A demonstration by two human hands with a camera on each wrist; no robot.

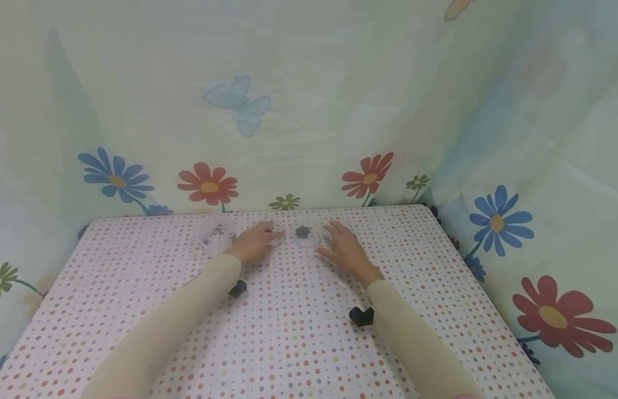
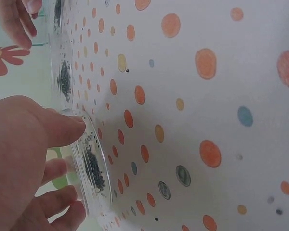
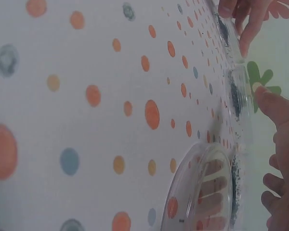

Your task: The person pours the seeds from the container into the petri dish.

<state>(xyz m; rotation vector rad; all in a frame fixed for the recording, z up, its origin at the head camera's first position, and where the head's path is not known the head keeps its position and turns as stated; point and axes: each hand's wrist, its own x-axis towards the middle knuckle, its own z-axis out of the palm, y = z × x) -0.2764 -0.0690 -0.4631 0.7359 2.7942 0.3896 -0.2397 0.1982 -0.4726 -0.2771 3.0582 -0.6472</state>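
Three clear round dishes with dark granules stand in a row at the far side of the table. My left hand point(image 1: 256, 243) grips the left dish point(image 2: 102, 185), its thumb on the near rim and its fingers curled round the far side. Beside it is the middle dish point(image 1: 305, 233), with a dark heap in its centre. My right hand point(image 1: 347, 252) hovers at the right dish point(image 3: 236, 190), fingers spread and apart, holding nothing; in the head view it partly hides that dish. An empty clear round lid or dish point(image 3: 190, 192) lies on the near side of the right hand.
Left of the left hand lies a clear container point(image 1: 216, 235) with dark bits scattered in it. A dotted cloth point(image 1: 289, 343) covers the table, and a flower-printed curtain point(image 1: 309, 138) hangs along its back edge. A few dark specks lie on the cloth.
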